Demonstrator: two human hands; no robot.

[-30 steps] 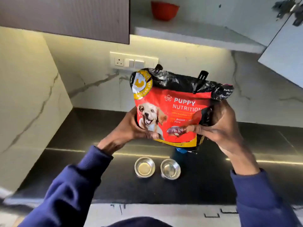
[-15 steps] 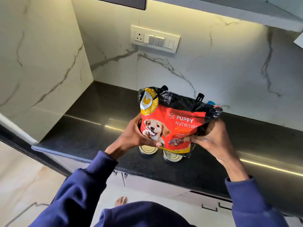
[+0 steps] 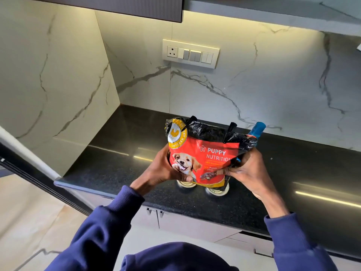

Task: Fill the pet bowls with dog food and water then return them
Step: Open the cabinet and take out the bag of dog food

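I hold a red and black dog food bag (image 3: pixel 207 153), printed "PUPPY NUTRITION", upright just above the black countertop (image 3: pixel 121 165). My left hand (image 3: pixel 162 171) grips its left side and my right hand (image 3: pixel 246 169) grips its right side. The folded black top carries two black clips. Two small steel pet bowls sit on the counter under the bag, the left bowl (image 3: pixel 186 185) and the right bowl (image 3: pixel 218 191), each half hidden by the bag. A blue bottle cap (image 3: pixel 258 130) shows behind the bag's right corner.
A marble backsplash with a socket and switch panel (image 3: pixel 191 53) rises behind the counter. A dark upper cabinet (image 3: pixel 117 6) hangs overhead. Cabinet doors with handles (image 3: pixel 154 212) sit below the counter edge. The marble side wall closes the counter's left end.
The bag has come down from chest height to just above the bowls, covering part of them. My view has tilted downward and pulled back, so the shelf with the red bowl has left the frame.
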